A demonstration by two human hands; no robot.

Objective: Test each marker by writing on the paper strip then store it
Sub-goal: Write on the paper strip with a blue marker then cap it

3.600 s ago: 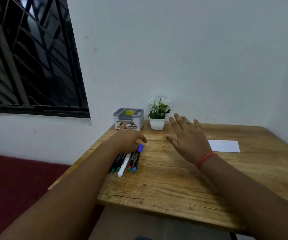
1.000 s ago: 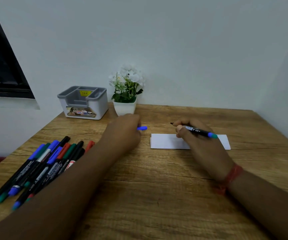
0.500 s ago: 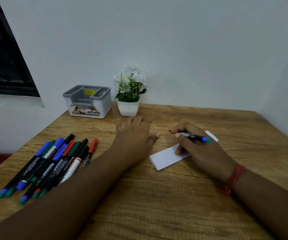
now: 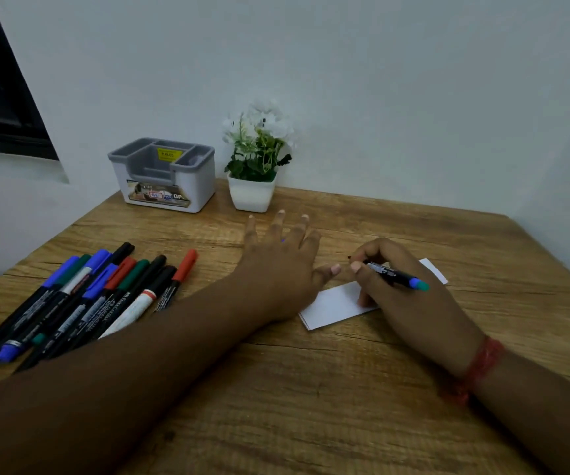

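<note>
The right hand (image 4: pixel 410 296) pinches an uncapped marker (image 4: pixel 394 276) in a writing grip, resting on the paper strip (image 4: pixel 333 305). The left hand (image 4: pixel 281 269), fingers spread and holding nothing, hovers beside it. The strip looks unmarked, the remaining markers (image 4: pixel 84 303) lie on the surface (image 4: pixel 311 406), and the grey organizer (image 4: pixel 165 174) appears empty: testing has barely begun.

Dim, flat indoor light; soft shadows, slight blur, wide-angle edge bending.
</note>
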